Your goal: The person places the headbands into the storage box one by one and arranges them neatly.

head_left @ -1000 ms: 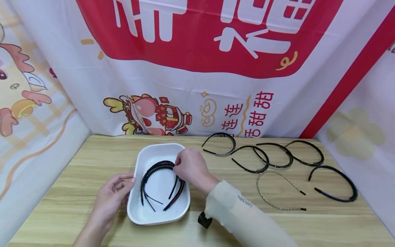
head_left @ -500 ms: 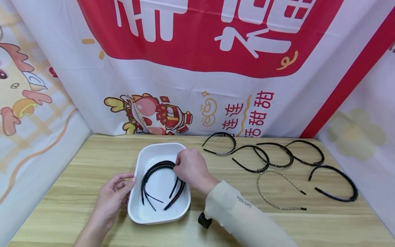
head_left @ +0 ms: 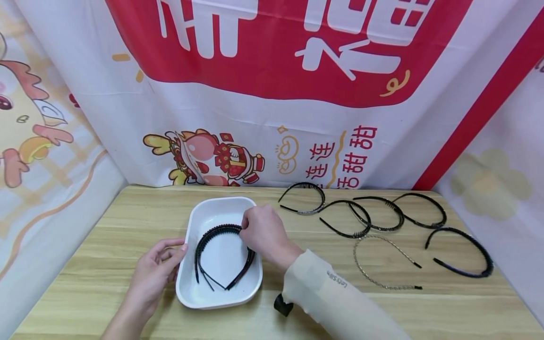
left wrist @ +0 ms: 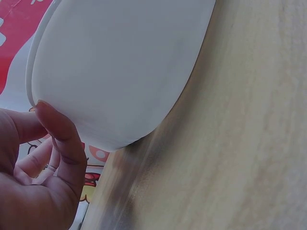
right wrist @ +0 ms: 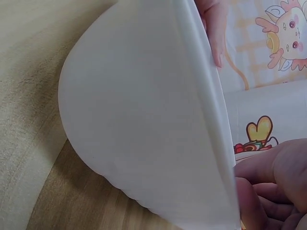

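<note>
Several black headbands (head_left: 204, 241) lie nested in a white plastic tub (head_left: 184, 293), their toothed arcs toward the back. My right hand (head_left: 265, 230) reaches over the tub's right rim and pinches a headband at the right of the bunch; its fingertips are hidden in the head view. In the right wrist view the tub wall (right wrist: 139, 105) hides what that hand (right wrist: 276, 184) holds. At the left rim, my left hand (head_left: 155, 271) grips the tub's edge between thumb and fingers, as the left wrist view also shows with the hand (left wrist: 53, 163) against the white wall (left wrist: 115, 62).
Right of the tub, several black headbands (head_left: 488, 257) are spread over the wooden table (head_left: 323, 283), some overlapping. A thin braided pale headband (head_left: 361, 269) lies in front of them. A printed cloth (head_left: 263, 141) hangs at the back edge.
The headbands in the tub have shifted under my right hand: one thin end has swung toward the right-hand ends, and the arcs sit closer together. My left hand stays at the rim.
</note>
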`<state>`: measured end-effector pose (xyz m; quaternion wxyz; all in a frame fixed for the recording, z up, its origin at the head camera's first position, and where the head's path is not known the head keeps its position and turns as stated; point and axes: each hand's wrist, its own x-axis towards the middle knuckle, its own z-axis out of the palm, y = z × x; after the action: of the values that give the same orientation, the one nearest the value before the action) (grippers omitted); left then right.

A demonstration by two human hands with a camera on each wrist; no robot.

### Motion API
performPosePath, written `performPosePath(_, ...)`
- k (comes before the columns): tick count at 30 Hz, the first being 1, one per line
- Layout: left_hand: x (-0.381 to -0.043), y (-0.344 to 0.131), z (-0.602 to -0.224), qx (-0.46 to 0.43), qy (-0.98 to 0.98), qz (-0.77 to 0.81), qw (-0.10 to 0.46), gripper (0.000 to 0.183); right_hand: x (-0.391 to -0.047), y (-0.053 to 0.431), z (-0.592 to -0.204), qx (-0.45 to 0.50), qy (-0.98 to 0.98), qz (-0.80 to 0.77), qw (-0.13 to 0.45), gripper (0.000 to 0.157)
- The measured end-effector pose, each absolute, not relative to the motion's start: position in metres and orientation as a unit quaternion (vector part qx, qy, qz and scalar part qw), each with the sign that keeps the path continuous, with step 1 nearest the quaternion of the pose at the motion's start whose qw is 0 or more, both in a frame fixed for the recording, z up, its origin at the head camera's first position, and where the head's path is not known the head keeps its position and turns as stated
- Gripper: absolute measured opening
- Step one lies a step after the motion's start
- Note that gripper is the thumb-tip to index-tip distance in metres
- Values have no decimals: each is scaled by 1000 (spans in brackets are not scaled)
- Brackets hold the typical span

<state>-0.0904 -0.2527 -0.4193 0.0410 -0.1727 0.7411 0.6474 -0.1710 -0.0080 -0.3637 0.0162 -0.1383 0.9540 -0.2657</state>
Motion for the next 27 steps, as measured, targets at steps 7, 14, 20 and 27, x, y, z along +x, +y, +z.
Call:
performPosePath(7,-91,-252,-419,-179,740,647,45,39,-170,-6,-365,-139,951,-276,12,18)
performPosePath(14,-90,-252,-419,-171,745,643,39,42,-171,1,-371,-144,917,-372,26,11)
performPosePath(20,-90,-253,-420,-168,747,642,36,41,-169,8,-373,-134,870,-472,47,8)
performPosePath(27,-89,-253,-422,-166,745,645,34,39,-168,15,-379,-110,821,-557,61,14)
